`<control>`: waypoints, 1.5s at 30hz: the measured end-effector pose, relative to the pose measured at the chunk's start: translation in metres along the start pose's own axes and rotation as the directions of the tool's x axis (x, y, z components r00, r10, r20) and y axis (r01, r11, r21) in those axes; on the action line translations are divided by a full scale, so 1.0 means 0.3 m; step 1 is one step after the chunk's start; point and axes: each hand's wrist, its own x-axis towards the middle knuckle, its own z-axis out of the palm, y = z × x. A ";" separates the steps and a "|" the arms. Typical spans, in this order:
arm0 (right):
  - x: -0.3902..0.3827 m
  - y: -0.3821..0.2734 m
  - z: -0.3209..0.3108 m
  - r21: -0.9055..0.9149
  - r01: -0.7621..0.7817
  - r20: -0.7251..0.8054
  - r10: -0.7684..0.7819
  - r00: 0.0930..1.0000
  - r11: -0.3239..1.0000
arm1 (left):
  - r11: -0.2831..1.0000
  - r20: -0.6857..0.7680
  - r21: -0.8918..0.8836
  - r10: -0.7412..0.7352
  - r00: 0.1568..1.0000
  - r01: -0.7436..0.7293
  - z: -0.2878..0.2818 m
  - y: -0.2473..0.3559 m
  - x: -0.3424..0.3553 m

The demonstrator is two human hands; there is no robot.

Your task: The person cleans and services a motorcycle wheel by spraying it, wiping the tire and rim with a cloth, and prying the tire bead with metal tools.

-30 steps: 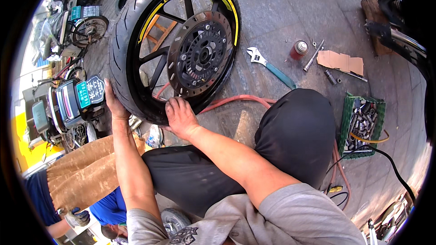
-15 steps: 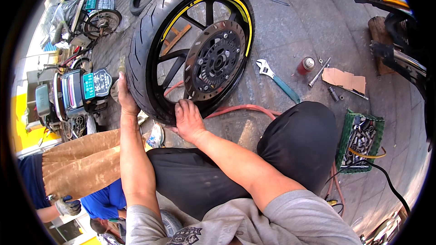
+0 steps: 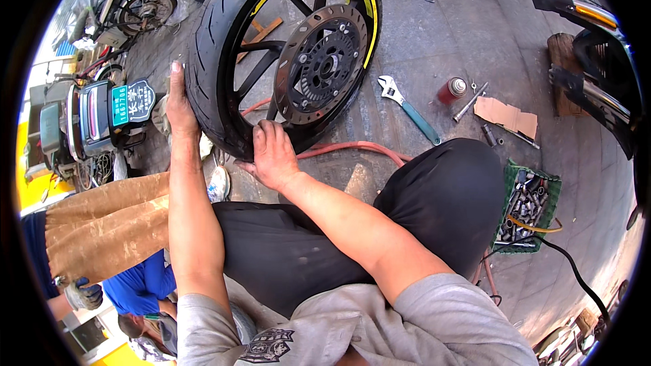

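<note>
A black motorcycle wheel point(image 3: 260, 71), with tyre, yellow rim stripe and slotted brake disc point(image 3: 296, 88), stands tilted on the ground in front of me. My left hand point(image 3: 181, 110) lies along the tyre's left side, thumb pointing up and the other fingers mostly hidden. On the near lower edge, my right hand point(image 3: 273, 154) holds the tyre and rim, fingers over the rim's edge. Both hands bear on the wheel between them. Beside it on the right lies an adjustable wrench point(image 3: 411, 112) with a teal handle.
A red spray can point(image 3: 451, 91), cardboard point(image 3: 505, 118) and a green basket point(image 3: 551, 196) of sockets lie to the right. A red hose point(image 3: 359, 149) runs behind my knees. Parked scooters point(image 3: 95, 122) and two people, one in a brown apron point(image 3: 108, 227), are at left.
The wheel has shifted a little away from me, higher in the picture, with both hands still on it. My view has also moved slightly.
</note>
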 end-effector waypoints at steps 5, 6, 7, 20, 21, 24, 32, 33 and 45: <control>0.029 0.001 -0.037 0.008 -0.021 0.007 0.021 1.000 1.000 | 0.951 -0.046 0.240 0.212 0.976 -0.195 0.068 -0.028 -0.077; 0.032 -0.005 -0.050 0.017 -0.007 0.002 0.007 1.000 1.000 | 0.936 -0.044 0.303 0.203 0.978 -0.181 0.072 -0.015 -0.085; 0.037 -0.003 -0.056 0.019 -0.018 -0.001 0.018 1.000 1.000 | 0.900 -0.034 0.382 0.242 0.970 -0.211 0.118 0.007 -0.096; 0.315 -0.145 -0.441 0.361 -0.053 -0.351 0.188 0.917 0.931 | 0.992 0.318 0.046 0.093 0.944 -0.114 0.229 0.072 -0.098; 0.328 -0.125 -0.474 0.299 -0.058 -0.364 0.170 0.916 0.952 | 0.998 0.370 0.055 -0.011 0.929 -0.011 0.210 0.085 -0.128; 0.361 -0.090 -0.532 0.319 0.005 -0.360 0.117 0.926 0.948 | 0.772 0.407 0.634 -0.279 0.870 -0.049 -0.035 0.081 -0.120; 0.484 -0.059 -0.673 0.446 -0.221 -0.169 0.324 0.931 0.867 | 0.598 -0.341 0.580 -0.439 0.831 0.553 -0.837 -0.743 -0.135; 0.495 -0.050 -0.688 0.452 -0.260 -0.104 0.340 0.935 0.853 | 0.500 -0.416 0.618 -0.447 0.792 0.607 -0.910 -0.889 -0.153; 0.407 0.040 -0.786 0.455 -0.403 -0.131 0.507 0.852 0.794 | 0.635 -0.696 0.466 -0.167 0.698 0.616 -0.964 -1.400 -0.042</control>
